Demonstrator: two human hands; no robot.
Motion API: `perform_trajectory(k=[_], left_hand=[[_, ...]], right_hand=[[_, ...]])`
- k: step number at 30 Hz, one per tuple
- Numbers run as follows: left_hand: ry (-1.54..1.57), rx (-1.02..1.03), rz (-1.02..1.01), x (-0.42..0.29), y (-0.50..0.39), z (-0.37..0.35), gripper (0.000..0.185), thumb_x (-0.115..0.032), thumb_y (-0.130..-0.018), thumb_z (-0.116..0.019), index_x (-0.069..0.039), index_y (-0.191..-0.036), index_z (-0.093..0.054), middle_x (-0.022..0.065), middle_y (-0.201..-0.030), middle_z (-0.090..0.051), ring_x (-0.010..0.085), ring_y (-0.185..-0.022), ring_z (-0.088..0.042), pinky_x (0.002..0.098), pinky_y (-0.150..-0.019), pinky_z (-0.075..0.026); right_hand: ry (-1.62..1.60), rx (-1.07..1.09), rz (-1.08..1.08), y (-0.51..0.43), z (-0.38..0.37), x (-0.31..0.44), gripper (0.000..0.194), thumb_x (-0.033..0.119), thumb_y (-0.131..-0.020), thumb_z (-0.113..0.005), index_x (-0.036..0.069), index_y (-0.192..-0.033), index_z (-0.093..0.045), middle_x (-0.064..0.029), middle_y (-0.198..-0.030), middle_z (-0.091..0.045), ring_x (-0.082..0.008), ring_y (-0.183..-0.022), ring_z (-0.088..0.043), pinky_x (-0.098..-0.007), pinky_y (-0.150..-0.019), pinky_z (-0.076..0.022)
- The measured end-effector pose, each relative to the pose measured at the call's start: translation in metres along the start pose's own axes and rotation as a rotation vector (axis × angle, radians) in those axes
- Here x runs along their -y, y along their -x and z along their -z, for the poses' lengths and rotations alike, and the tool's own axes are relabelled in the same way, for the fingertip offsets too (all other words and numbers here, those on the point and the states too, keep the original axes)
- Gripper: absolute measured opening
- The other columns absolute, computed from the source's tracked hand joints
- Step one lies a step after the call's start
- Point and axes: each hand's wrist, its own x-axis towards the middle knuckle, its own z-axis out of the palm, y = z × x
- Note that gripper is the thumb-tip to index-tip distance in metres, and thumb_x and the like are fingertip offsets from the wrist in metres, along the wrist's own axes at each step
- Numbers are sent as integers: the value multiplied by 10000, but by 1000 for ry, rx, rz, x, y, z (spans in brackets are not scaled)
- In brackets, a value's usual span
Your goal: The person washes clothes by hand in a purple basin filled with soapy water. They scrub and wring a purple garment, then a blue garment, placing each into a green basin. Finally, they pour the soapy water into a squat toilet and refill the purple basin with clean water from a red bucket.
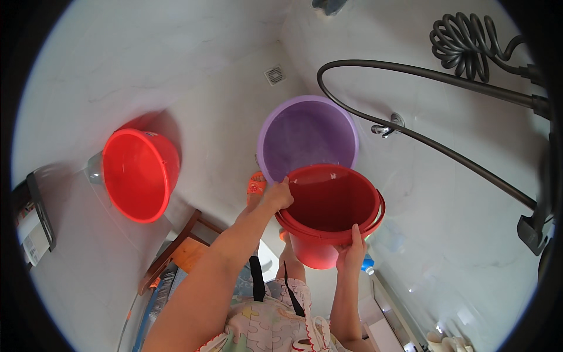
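Observation:
A red plastic bucket (319,253) is held in front of me, tilted, its rim overlapping the near edge of a purple plastic tub (266,127). My left hand (280,195) grips the bucket's rim on the left. At the right, my right hand (352,248) holds the near side of the rim, thumb on top and the other fingers underneath, partly hidden. The bucket's handle hangs round its right side. The purple tub stands on the floor; whether it holds water, I cannot tell for sure.
A red basin (167,176) is against the left wall. A floor drain (275,75) lies beyond the tub. On the right wall are a metal tap (387,127) and a dark shower hose (440,152). A wooden chair (189,253) and a blue bottle (367,264) are nearer me.

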Motion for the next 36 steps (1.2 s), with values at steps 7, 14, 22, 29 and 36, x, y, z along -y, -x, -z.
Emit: perform_trajectory(k=[7, 14, 22, 29, 36], left_hand=[[49, -50, -85, 10, -29, 6, 635, -58, -753, -464, -42, -1386, -424, 253, -1222, -577, 369, -1123, -573, 404, -948, -471], [169, 84, -23, 22, -73, 15, 451, -84, -759, -490, -51, -1191, -619, 214, -1157, -630, 362, -1081, -604, 407, -892, -492], [231, 296, 168, 27, -99, 32, 143, -133, -734, -588, -54, -617, -610, 95, -564, -553, 194, -441, -522, 362, -388, -367], [282, 489, 202, 18, -78, 57, 231, -207, -750, -629, -86, -562, -568, 66, -519, -523, 128, -405, -480, 313, -358, -307], [241, 319, 180, 26, -67, 48, 157, -212, -742, -673, -63, -742, -621, 65, -653, -574, 149, -541, -521, 316, -468, -401]], right_hand=[[-8, 1, 73, -8, -37, 14, 348, 237, -895, -634, 12, -1144, -539, -85, -1041, -623, -206, -901, -647, -402, -741, -587], [183, 22, 100, -26, -77, 35, 391, 319, -867, -669, -19, -1044, -585, -106, -901, -648, -197, -677, -659, -332, -605, -580], [304, 32, 86, -73, -118, 44, 479, 408, -817, -704, -40, -946, -596, -149, -751, -639, -240, -613, -661, -341, -566, -575], [364, 25, 78, -90, -139, 49, 533, 444, -793, -718, -39, -980, -591, -165, -804, -636, -271, -654, -668, -367, -608, -571], [359, 70, 57, -94, -141, 49, 558, 455, -785, -728, -57, -965, -599, -168, -802, -642, -277, -674, -678, -375, -621, -576]])
